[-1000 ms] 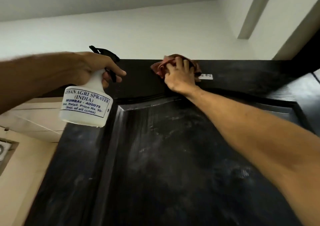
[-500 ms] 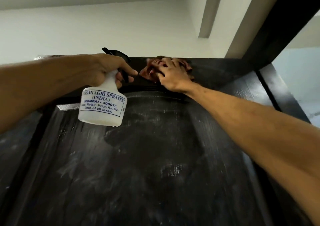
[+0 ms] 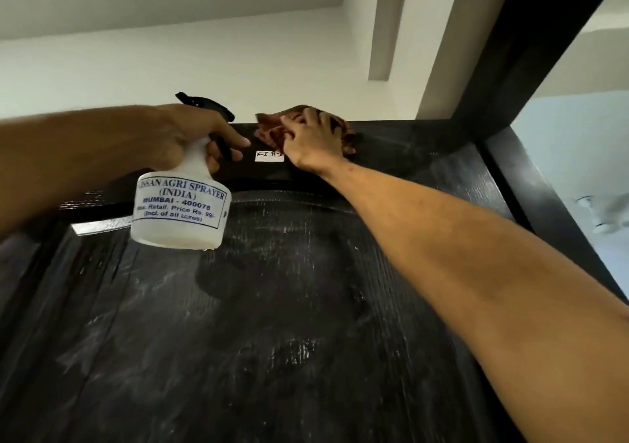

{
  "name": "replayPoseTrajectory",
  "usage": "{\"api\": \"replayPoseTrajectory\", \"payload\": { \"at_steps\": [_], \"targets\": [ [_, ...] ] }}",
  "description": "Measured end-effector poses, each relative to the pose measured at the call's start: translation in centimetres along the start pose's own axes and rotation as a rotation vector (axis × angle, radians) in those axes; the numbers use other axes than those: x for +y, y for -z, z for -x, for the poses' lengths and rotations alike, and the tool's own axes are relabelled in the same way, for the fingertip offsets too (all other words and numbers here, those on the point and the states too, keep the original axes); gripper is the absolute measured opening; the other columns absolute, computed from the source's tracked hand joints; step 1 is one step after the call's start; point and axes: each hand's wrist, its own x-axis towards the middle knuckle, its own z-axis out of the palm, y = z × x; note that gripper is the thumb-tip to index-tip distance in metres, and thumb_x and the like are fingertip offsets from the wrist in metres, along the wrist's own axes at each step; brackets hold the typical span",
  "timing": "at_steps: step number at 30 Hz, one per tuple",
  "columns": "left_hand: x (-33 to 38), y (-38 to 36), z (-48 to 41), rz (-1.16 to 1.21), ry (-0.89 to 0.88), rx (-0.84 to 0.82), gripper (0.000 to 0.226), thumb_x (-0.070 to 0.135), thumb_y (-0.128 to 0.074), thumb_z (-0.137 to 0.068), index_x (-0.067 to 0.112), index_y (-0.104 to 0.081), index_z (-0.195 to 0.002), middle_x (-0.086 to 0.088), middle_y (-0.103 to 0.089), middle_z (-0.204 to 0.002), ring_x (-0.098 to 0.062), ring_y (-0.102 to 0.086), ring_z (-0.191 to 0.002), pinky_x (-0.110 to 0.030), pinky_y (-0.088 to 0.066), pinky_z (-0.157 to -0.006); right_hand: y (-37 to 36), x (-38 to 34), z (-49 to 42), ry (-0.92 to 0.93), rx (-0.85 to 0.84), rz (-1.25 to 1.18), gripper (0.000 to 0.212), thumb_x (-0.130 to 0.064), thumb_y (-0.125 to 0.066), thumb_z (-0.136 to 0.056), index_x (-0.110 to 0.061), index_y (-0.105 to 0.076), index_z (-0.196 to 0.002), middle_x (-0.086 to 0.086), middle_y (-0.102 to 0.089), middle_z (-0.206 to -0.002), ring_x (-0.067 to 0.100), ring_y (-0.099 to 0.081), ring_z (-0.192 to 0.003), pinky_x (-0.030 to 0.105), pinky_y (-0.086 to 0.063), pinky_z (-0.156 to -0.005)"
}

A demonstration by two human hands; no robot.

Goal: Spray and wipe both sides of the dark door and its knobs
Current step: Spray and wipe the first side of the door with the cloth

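The dark door (image 3: 306, 306) fills the near and middle of the view, seen from below, its panel streaked with pale, damp-looking smears. No knob is in view. At its far top rail the right hand (image 3: 313, 145) presses a bunched reddish-brown cloth (image 3: 267, 129) against the wood, the fingers bent over the wad and gripping it. A small white label (image 3: 269, 156) is stuck to the rail just left of that hand. The left hand (image 3: 190, 133) is wrapped round the neck of a translucent white spray bottle (image 3: 180, 211), held clear of the door on the left, with one finger lying forward beside the black trigger and the nozzle pointing toward the top rail. The black door frame (image 3: 544, 51) rises on the right. The cloth looks soft and limp, so it probably works best kept balled under the palm, with the fingers pinning its loose edges so that nothing trails over the top edge. The bottle appears nearly empty, with only a little liquid at its base, so it is likely light and easy to aim one-handed. The neck below the trigger is the natural hold. The door itself is rigid and should take firm pressure, though it may swing on its hinges if pushed hard.
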Motion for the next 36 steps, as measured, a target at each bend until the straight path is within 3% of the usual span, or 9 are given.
{"api": "replayPoseTrajectory", "payload": {
  "at_steps": [6,9,12,15,18,23,29,34,36],
  "targets": [
    [0.2,-1.2,-0.3,-0.035,-0.012,-0.005,0.016,0.014,-0.074,-0.09,0.009,-0.067,-0.103,-0.002,-0.066,-0.065,-0.004,-0.035,-0.032,-0.017,-0.036,-0.034,-0.1,1.5,1.4,0.236,-0.048,0.014,0.05,-0.046,-0.032,-0.107,-0.047,-0.031,-0.157,0.001,-0.018,-0.167,0.031,-0.012,-0.153,0.059,-0.013,-0.122],
    [0.4,-4.1,-0.1,-0.044,-0.011,-0.059,0.013,0.014,-0.074,-0.088,0.008,-0.062,-0.092,0.001,-0.059,-0.046,-0.003,-0.034,-0.029,-0.013,-0.035,-0.034,2.0,9.3,1.4,-0.044,0.02,0.013,0.051,-0.045,-0.034,-0.105,-0.045,-0.032,-0.156,0.002,-0.019,-0.167,0.033,-0.013,-0.153,0.058,-0.013,-0.123],
    [1.3,-5.9,-0.5,0.029,-0.031,-0.101,0.016,0.013,-0.074,-0.089,0.01,-0.059,-0.091,-0.002,-0.068,-0.062,-0.003,-0.034,-0.03,-0.014,-0.037,-0.035,3.4,14.7,3.0,-0.247,0.092,0.052,0.047,-0.04,-0.036,-0.104,-0.036,-0.042,-0.151,0.008,-0.025,-0.161,0.037,-0.021,-0.147,0.057,-0.017,-0.121],
    [1.6,-7.5,-1.1,0.059,-0.038,-0.105,0.017,0.013,-0.075,-0.09,0.01,-0.059,-0.083,-0.004,-0.07,-0.074,-0.003,-0.035,-0.03,-0.014,-0.038,-0.036,1.6,12.5,6.6,-0.001,0.088,0.089,0.048,-0.04,-0.037,-0.102,-0.033,-0.047,-0.148,0.008,-0.029,-0.159,0.039,-0.026,-0.144,0.055,-0.024,-0.119],
    [2.0,-10.2,-0.6,0.071,-0.028,-0.173,0.016,0.013,-0.074,-0.09,0.009,-0.064,-0.078,-0.001,-0.059,-0.051,-0.004,-0.034,-0.029,-0.013,-0.035,-0.035,0.8,13.2,9.1,0.286,-0.05,0.103,0.053,-0.05,-0.028,-0.103,-0.045,-0.034,-0.155,0.003,-0.029,-0.162,0.034,-0.024,-0.148,0.055,-0.021,-0.12],
    [3.0,-13.8,-0.3,0.08,-0.058,-0.235,0.018,0.011,-0.072,-0.093,0.009,-0.058,-0.082,-0.002,-0.061,-0.049,-0.003,-0.035,-0.029,-0.013,-0.035,-0.036,5.3,22.5,7.9,-0.232,0.145,-0.034,0.047,-0.03,-0.045,-0.102,-0.032,-0.05,-0.149,0.007,-0.033,-0.157,0.038,-0.028,-0.144,0.051,-0.024,-0.121],
    [3.8,-16.9,-1.1,0.072,-0.089,-0.296,0.017,0.004,-0.071,-0.091,0.008,-0.06,-0.078,-0.005,-0.062,-0.073,-0.002,-0.035,-0.033,-0.014,-0.034,-0.035,4.1,22.9,15.8,0.169,0.066,-0.033,0.045,-0.036,-0.046,-0.108,-0.036,-0.045,-0.152,0.001,-0.031,-0.16,0.026,-0.02,-0.149,0.045,-0.019,-0.121],
    [4.5,-20.2,-0.5,0.116,-0.099,-0.369,0.019,0.001,-0.07,-0.092,0.008,-0.056,-0.081,-0.01,-0.066,-0.076,-0.002,-0.036,-0.032,-0.014,-0.035,-0.035,5.7,24.3,14.0,-0.221,0.187,-0.075,0.048,-0.03,-0.041,-0.107,-0.03,-0.042,-0.154,0.007,-0.027,-0.16,0.035,-0.021,-0.146,0.052,-0.023,-0.122],
    [4.3,-20.2,-0.4,0.114,-0.101,-0.372,0.02,0.001,-0.069,-0.092,0.008,-0.055,-0.08,-0.01,-0.065,-0.077,-0.002,-0.035,-0.032,-0.013,-0.034,-0.035,4.9,22.6,14.3,-0.162,0.185,-0.009,0.043,-0.028,-0.042,-0.106,-0.025,-0.048,-0.149,0.009,-0.027,-0.159,0.037,-0.021,-0.146,0.053,-0.022,-0.121]
  ]
}}
